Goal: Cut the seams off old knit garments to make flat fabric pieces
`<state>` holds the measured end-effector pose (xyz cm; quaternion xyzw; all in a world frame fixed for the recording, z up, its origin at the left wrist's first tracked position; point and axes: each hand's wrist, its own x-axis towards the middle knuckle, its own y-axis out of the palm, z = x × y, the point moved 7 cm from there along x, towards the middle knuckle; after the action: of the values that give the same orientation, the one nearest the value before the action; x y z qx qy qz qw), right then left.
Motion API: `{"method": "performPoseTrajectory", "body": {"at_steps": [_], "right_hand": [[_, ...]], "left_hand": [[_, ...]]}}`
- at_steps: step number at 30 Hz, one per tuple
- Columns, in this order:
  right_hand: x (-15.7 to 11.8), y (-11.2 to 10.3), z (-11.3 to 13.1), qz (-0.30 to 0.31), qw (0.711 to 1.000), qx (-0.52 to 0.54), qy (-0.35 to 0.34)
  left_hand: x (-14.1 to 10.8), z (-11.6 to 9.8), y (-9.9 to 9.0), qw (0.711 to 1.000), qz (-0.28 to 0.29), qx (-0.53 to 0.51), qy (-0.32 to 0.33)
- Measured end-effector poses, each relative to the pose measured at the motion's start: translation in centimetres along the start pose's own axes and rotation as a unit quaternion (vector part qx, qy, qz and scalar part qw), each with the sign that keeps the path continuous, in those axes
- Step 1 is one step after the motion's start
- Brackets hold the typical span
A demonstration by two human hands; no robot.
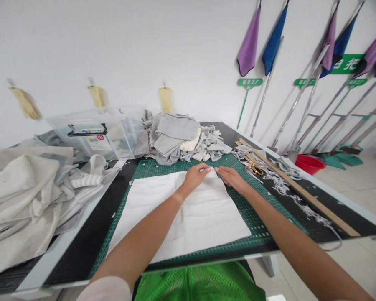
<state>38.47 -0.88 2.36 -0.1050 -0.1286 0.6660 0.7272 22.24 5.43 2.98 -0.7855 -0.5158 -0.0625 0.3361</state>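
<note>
A white cloth (203, 213) lies spread over the green cutting mat (260, 209) in front of me. At its far edge, near the right corner, my left hand (196, 175) pinches the fabric between thumb and fingers. Just beside it, my right hand (233, 179) is closed on the same corner, the two sets of fingertips almost touching. The corner is lifted slightly, and faint creases run across the cloth. Beyond my hands sits a heap of grey and cream fabric pieces (175, 138).
To the left are a pile of beige and grey cloths (21, 192) and a clear plastic box (97, 146). On the right lie a long wooden ruler (303, 192), gold-handled scissors (253, 167) and fabric scraps (277, 184). A red basin (310, 164) stands on the floor.
</note>
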Motion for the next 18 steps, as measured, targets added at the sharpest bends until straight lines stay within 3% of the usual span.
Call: {"method": "performPoseTrajectory", "body": {"at_steps": [18], "right_hand": [[0.26,0.67,-0.42,0.021,0.999,0.019,-0.027]], "left_hand": [[-0.04,0.21,0.25,0.999,0.01,-0.012,0.029]]}}
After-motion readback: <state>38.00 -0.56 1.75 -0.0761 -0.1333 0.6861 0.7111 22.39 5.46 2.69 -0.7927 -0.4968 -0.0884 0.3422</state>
